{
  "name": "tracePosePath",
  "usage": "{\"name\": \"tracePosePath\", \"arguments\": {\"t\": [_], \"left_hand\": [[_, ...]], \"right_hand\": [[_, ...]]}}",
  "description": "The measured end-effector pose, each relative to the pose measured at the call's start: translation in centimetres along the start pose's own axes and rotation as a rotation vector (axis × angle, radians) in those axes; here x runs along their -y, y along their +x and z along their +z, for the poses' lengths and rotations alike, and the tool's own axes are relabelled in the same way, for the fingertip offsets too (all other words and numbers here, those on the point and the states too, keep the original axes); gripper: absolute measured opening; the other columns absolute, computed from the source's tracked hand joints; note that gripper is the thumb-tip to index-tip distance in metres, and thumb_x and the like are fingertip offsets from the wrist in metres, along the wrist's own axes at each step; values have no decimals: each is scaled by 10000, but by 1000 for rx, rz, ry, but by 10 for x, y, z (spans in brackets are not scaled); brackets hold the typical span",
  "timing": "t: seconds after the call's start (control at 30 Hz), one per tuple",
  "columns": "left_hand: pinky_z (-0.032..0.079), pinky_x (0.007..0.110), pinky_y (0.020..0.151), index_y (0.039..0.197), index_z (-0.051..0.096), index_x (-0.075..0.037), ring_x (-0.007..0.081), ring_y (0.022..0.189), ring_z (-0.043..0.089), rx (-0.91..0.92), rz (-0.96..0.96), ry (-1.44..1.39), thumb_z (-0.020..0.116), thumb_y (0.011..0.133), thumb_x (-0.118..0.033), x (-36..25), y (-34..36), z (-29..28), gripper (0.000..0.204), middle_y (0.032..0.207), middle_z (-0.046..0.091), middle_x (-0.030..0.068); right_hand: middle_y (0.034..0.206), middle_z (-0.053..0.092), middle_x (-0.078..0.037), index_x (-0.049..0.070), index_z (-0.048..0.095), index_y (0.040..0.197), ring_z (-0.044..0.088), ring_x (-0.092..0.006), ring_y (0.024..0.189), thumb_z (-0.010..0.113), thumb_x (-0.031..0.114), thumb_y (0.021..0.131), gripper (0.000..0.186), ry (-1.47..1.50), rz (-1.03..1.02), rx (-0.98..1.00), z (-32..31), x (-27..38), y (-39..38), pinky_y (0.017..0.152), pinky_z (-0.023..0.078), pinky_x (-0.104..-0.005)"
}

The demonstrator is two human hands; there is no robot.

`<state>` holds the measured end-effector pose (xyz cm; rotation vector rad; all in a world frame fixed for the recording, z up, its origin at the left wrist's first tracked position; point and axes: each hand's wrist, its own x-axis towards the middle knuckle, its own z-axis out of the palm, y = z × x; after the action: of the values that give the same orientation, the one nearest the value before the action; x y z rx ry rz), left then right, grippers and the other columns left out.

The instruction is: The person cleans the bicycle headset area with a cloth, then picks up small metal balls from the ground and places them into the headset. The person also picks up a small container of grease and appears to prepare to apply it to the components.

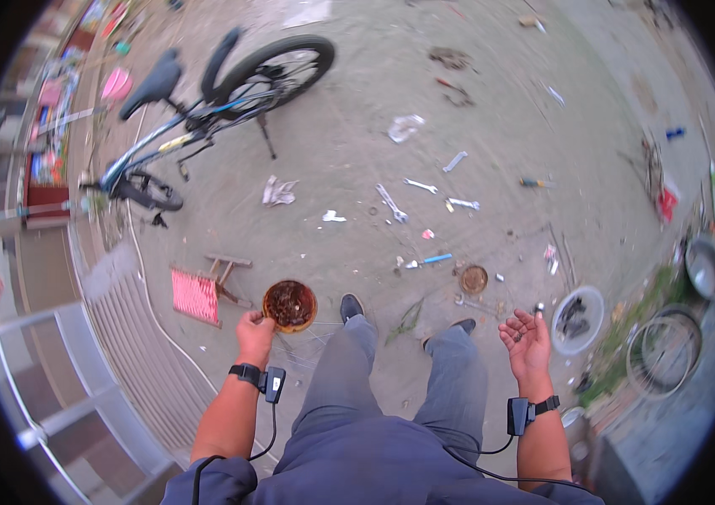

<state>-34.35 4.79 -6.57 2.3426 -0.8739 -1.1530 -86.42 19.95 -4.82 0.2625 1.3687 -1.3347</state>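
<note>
My left hand (254, 335) is closed at the near left rim of a round rusty orange-brown bowl (291, 305), its thumb and fingers pinching the edge. Dark reddish-brown bits fill the bowl; they are too blurred to name. My right hand (528, 343) is raised on the other side, palm up, fingers apart and slightly curled, holding nothing. Near it is a pale round basin (578, 321) with dark objects inside. A small stool with a red and white woven seat (196, 295) lies tipped to the left of the bowl.
A blue and black bicycle (197, 118) stands at the far left. Several wrenches (392, 204) lie scattered ahead, with a blue-handled tool (435, 259), a screwdriver (534, 183) and a small rusty round tin (473, 279). A metal basin (705, 268) and a wheel rim (662, 357) are at right.
</note>
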Motion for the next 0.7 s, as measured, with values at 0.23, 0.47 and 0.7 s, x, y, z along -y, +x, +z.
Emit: {"name": "tracePosePath", "arguments": {"t": [0.23, 0.47, 0.7], "left_hand": [[456, 262, 522, 1106, 609, 58, 113, 597, 575, -222, -226, -280, 664, 823, -20, 55, 18, -124, 299, 828, 659, 81], [450, 272, 489, 1068, 619, 48, 118, 575, 571, -530, -434, -489, 659, 824, -19, 78, 14, -184, 256, 819, 645, 85], [416, 264, 456, 1015, 604, 39, 121, 540, 545, -774, -616, -719, 671, 828, -21, 75, 3, -194, 207, 800, 633, 82]], "right_hand": [[1040, 677, -156, -17, 609, 1208, 682, -301, 959, 459, 489, 1057, 549, -273, 123, 325, 243, 3, 38, 867, 562, -396], [1051, 667, -179, -50, 574, 1247, 689, -325, 1002, 431, 467, 1073, 564, -527, 333, 689, 472, -31, 80, 878, 578, -393], [1020, 683, -167, -41, 588, 1215, 698, -297, 966, 427, 467, 1072, 551, -805, 375, 818, 660, -71, 139, 861, 571, -388]]}}
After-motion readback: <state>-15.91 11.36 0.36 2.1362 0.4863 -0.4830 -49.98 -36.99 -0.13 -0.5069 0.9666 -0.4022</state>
